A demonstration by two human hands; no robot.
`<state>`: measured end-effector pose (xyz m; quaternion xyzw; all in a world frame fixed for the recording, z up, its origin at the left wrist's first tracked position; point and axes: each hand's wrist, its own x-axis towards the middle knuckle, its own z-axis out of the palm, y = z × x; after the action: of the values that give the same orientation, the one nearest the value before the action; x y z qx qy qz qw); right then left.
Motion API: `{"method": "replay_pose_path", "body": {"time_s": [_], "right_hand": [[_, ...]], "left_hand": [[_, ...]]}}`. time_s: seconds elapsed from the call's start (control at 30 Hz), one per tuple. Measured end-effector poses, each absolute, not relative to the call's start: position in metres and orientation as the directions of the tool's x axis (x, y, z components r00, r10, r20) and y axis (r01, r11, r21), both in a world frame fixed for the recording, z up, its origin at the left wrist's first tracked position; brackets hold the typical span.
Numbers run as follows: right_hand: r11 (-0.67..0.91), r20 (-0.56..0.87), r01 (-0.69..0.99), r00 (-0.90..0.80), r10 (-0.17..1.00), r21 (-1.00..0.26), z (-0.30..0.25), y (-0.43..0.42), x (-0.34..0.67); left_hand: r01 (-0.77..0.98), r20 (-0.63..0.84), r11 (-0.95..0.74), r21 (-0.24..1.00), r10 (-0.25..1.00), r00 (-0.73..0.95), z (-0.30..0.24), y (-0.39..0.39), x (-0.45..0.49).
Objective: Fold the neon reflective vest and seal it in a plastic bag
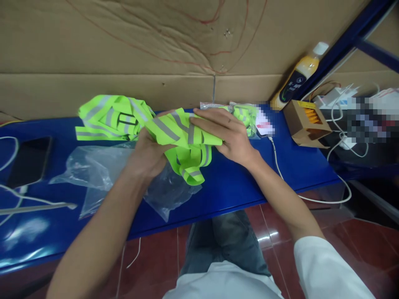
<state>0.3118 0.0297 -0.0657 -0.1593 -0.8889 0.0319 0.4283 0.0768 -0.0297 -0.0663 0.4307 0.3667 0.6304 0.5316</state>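
My left hand [151, 153] and right hand [232, 133] are grasping folded fluorescent-yellow reflective strapping [183, 129] above the blue tabletop [230, 182]. At the tabletop's back right, an orange-drink bottle [298, 78] is bearing a dark label [292, 86], too blurred to read. Cardboard [102, 50] is rising behind the tabletop; red floor tiles [156, 261] are showing below.

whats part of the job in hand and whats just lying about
Likely job items:
held lime straps with grey stripes
matching lime strap pile
crumpled clear plastic bags

Probably lying about:
black rectangular phone
brown cardboard box
white-capped yellow plastic bottle
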Motion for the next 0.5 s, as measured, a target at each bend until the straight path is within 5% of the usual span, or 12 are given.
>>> {"method": "replay_pose_path", "body": {"time_s": [0.17, 0.3, 0.43, 0.5], "right_hand": [[0.979, 0.835, 0.195, -0.527, 0.159, -0.063, -0.076, 0.038, 0.309], [0.973, 0.799, 0.217, -0.569, 0.193, -0.08, -0.082, 0.036, 0.304], [0.968, 0.76, 0.132, -0.601, 0.248, -0.211, -0.078, 0.027, 0.299], [0.924, 0.762, 0.115, -0.532, 0.368, -0.366, -0.074, 0.024, 0.297]], "left_hand": [[-0.496, 0.079, 0.026, 0.868, 0.979, 0.189, -0.058, -0.041, 0.083], [-0.448, 0.051, -0.022, 0.894, 0.997, 0.054, -0.057, -0.041, 0.087], [-0.339, 0.1, -0.095, 0.936, 0.995, -0.004, -0.054, -0.038, 0.084], [-0.303, 0.135, -0.133, 0.944, 0.991, -0.016, -0.051, -0.037, 0.081]]}}
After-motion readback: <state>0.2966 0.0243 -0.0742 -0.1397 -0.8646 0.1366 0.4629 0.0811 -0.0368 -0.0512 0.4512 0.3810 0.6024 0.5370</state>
